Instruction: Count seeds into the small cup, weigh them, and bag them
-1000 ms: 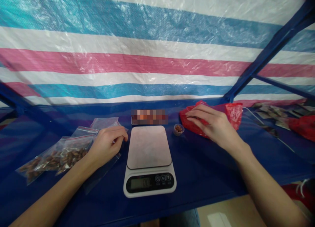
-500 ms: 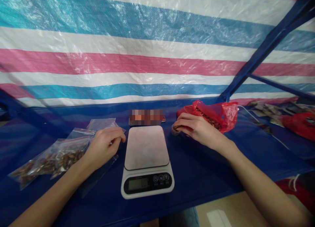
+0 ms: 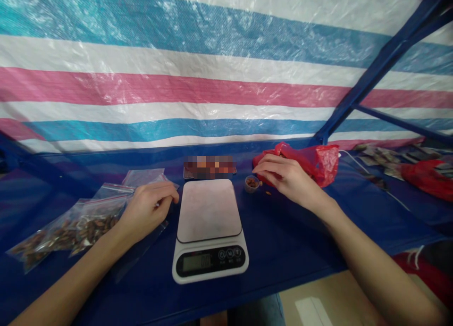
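On the blue desk (image 3: 290, 241), right at the middle, your kitchen scale (image 3: 209, 229) sits with its plate bare and its display toward the front edge. Your left hand (image 3: 146, 210) rests just left of the scale, fingers (image 3: 166, 194) curled narrow and pinching a clear zip bag (image 3: 141, 248) that lies flat under the palm and runs toward the front edge. Whether the bag is lifted at all, you cannot tell from here. Further toward the left edge lie filled zip bags (image 3: 67, 231) holding brown nuts, overlapping one another, and behind your knuckles a small stack of flat clear bags (image 3: 143, 177) lies toward the back edge.

Your right hand (image 3: 286, 179) is over on the far side of the scale, toward the back edge, resting against the red plastic bag (image 3: 318, 161). Its fingers (image 3: 265, 168) are drawn close together, tips pointing left; whether they pinch anything is too small to tell. Just beside those fingertips, not touching, stands the small cup (image 3: 251, 183) with brown pieces in it, between the scale's back right corner and your hand. A couple of loose brown bits (image 3: 268, 193) lie on the desk just below the fingertips. Behind the scale a blurred flat item (image 3: 209, 168) lies against the back edge.
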A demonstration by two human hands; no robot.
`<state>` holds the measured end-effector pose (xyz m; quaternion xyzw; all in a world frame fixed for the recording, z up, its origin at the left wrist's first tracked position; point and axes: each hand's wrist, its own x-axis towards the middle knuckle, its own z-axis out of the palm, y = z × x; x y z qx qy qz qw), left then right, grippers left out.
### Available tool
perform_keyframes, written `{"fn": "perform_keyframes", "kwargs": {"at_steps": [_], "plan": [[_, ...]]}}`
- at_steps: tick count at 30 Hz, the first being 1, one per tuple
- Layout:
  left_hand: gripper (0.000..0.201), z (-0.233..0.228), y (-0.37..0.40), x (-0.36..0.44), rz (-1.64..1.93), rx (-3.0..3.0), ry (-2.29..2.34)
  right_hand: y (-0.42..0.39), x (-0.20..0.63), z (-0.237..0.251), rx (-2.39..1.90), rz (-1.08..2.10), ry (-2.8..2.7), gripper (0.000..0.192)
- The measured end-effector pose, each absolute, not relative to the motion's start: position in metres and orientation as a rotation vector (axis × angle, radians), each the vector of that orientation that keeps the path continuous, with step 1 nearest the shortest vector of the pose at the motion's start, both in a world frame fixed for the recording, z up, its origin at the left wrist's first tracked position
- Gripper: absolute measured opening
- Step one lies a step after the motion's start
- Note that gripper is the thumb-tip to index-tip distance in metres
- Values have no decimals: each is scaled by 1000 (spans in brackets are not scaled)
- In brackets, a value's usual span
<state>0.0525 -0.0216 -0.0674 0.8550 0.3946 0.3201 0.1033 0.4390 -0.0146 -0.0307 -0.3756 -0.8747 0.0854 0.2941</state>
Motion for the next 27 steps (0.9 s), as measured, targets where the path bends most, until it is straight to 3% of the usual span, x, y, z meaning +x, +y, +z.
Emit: {"fn": "perform_keyframes", "kwargs": {"at_steps": [8,12,19,24,27], "plan": [[33,-73,-19,51,942,2529,1168,-8,474,-47,-1415,874,-2406,15],[32,-73,-19,50,939,2520,1172,-8,473,-52,-1388,798,-2496,12],[33,-72,-20,51,888,2498,1203,-14,449,-28,-1123,218,-2359,12],[32,-73,-20,52,915,2488,1206,-20,441,-25,-1103,370,-2340,13],[31,-72,-20,52,920,2499,1206,-24,448,-24,-1212,788,-2338,19]]}}
